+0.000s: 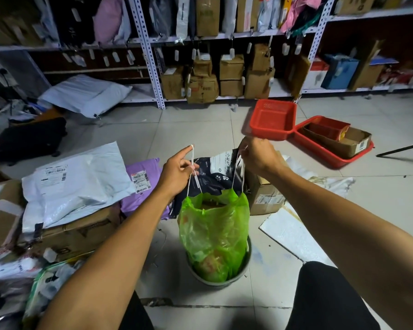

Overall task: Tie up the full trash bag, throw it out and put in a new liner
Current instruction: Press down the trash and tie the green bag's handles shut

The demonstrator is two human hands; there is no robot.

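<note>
A translucent green trash bag (pixel 214 231) with rubbish inside stands partly lifted out of a small grey bin (pixel 244 270) on the tiled floor. Two white drawstring loops rise from its mouth. My left hand (pixel 177 173) holds the left drawstring (pixel 191 163), with the cord looped over the raised index finger. My right hand (pixel 258 154) grips the right drawstring (pixel 239 173) in a closed fist. Both hands are held apart above the bag, and the mouth of the bag is still open.
Cardboard boxes and white and purple mailer parcels (pixel 76 184) lie on the floor at the left. A dark printed bag (pixel 215 170) and a box (pixel 265 198) stand behind the bin. Red baskets (pixel 272 120) sit at the right. Metal shelves (pixel 150 58) with parcels line the back.
</note>
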